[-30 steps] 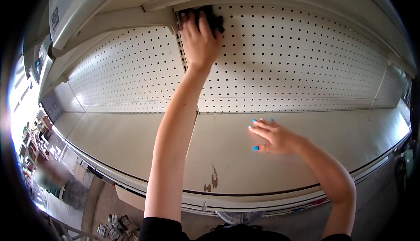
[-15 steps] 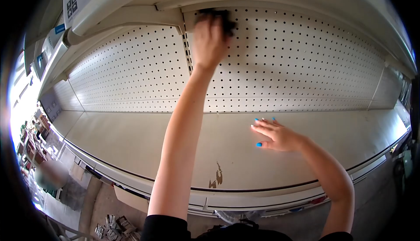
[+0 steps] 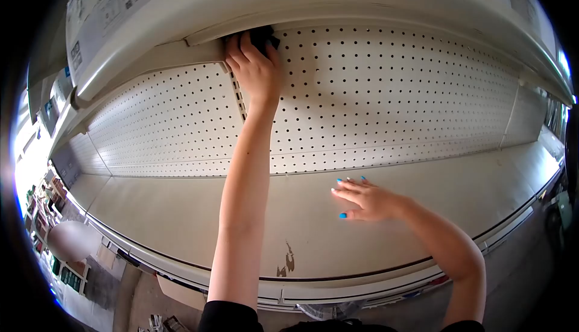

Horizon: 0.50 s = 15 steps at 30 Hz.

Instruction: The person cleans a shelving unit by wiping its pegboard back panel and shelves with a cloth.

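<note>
My left hand (image 3: pixel 256 71) reaches up to the top of the white pegboard back panel (image 3: pixel 386 97). Its fingers are closed over a dark black cloth (image 3: pixel 263 35), pressed near the upright slotted strip (image 3: pixel 237 97) and just under the shelf above. Most of the cloth is hidden by the fingers and in shadow. My right hand (image 3: pixel 374 202) is over the cream shelf surface (image 3: pixel 338 241), fingers stretched out and apart, with nothing in it. Blue and white nail polish shows on its fingertips. Whether that palm touches the shelf, I cannot tell.
An upper shelf (image 3: pixel 338 0) overhangs the panel, its bracket (image 3: pixel 190 54) left of my left hand. Brown worn patches (image 3: pixel 286 259) mark the lower shelf near its front edge (image 3: pixel 362 276). Stacked items (image 3: pixel 161 323) lie on the floor at lower left.
My left hand has moved left with the black cloth, toward the bracket corner. The view has tilted up a little; my right hand stays spread over the shelf.
</note>
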Tool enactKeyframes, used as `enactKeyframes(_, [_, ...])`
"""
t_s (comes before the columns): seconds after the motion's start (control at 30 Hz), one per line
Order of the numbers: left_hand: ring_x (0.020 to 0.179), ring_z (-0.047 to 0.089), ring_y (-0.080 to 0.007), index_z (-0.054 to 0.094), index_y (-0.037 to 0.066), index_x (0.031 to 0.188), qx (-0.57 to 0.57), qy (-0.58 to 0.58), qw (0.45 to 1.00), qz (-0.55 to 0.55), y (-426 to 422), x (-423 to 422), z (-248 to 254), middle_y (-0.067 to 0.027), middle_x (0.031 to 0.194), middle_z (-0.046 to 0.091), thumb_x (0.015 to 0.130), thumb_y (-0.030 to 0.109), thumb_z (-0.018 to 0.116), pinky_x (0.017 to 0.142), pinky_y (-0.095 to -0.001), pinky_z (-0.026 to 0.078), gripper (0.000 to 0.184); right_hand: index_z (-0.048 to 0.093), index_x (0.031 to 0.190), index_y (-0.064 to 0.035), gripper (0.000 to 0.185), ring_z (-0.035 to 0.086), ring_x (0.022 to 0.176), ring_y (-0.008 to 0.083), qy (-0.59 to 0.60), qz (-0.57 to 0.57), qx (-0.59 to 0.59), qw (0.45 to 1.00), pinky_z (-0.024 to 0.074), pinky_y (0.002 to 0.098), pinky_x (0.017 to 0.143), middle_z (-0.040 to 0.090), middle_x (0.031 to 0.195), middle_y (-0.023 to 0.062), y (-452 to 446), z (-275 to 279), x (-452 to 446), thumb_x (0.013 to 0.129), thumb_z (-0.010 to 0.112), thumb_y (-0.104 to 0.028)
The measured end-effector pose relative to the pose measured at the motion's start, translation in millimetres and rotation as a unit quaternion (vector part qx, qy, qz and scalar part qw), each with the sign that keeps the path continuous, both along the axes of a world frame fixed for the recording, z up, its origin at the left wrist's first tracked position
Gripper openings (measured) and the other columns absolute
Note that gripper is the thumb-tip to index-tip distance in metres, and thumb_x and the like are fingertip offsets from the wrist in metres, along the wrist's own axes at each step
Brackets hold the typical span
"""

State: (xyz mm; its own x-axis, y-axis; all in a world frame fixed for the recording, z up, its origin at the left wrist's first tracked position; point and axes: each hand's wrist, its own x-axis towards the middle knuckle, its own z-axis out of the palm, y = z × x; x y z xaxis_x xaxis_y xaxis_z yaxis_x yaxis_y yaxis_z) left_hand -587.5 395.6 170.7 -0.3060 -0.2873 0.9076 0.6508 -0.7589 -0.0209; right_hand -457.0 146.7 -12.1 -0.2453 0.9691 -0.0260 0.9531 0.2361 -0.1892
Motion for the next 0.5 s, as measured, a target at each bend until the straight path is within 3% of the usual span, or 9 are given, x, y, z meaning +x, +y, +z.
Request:
enactKeyframes(0.13, [0.115, 0.042, -0.0389, 0.048, 0.001, 0.121, 0.048, 0.069, 0.996, 0.024, -8.9, 28.3, -3.7, -0.0187, 0.120, 0.049, 0.076, 0.017, 0.063, 0.093, -0.0485, 0.037, 0.050, 0.022, 0.147, -0.0137, 0.073, 0.010, 0.142, 0.0277, -0.009, -0.013, -0.002, 1.000, 0.0093, 0.0427, 0.116, 0.016, 0.153, 0.0124, 0.1, -0.1, -4.6, 0.092, 0.033, -0.061])
enactKeyframes(0.2, [0.116, 0.046, -0.0384, 0.053, 0.004, 0.119, 0.077, 0.147, 0.986, -0.008, -26.9, 56.7, -5.4, -0.0183, 0.120, 0.051, 0.074, 0.017, 0.063, 0.098, -0.0471, 0.040, 0.048, 0.024, 0.146, -0.0136, 0.070, 0.012, 0.142, 0.0274, -0.002, -0.027, 0.003, 1.000, 0.0097, 0.0431, 0.116, 0.018, 0.152, 0.0125, -1.6, 3.0, -9.2, 0.093, 0.039, -0.057])
enactKeyframes(0.37, [0.114, 0.048, -0.0368, 0.054, 0.007, 0.120, 0.097, 0.161, 0.982, -0.011, -58.9, 103.1, 0.4, -0.0159, 0.118, 0.053, 0.075, 0.021, 0.062, 0.097, -0.0488, 0.042, 0.048, 0.024, 0.146, -0.0131, 0.072, 0.010, 0.142, 0.0274, 0.008, -0.023, 0.017, 1.000, 0.0093, 0.0425, 0.116, 0.016, 0.153, 0.0127, -4.6, -1.8, -6.9, 0.092, 0.036, -0.060])
enactKeyframes(0.5, [0.113, 0.049, -0.0356, 0.054, 0.007, 0.121, 0.118, 0.209, 0.971, -0.007, -53.3, 87.2, 3.2, -0.0142, 0.117, 0.053, 0.076, 0.022, 0.062, 0.096, -0.0477, 0.043, 0.048, 0.024, 0.146, -0.0145, 0.069, 0.010, 0.142, 0.0273, 0.014, -0.028, 0.015, 0.999, 0.0090, 0.0427, 0.116, 0.017, 0.153, 0.0127, -4.3, -0.3, -8.9, 0.093, 0.037, -0.057])
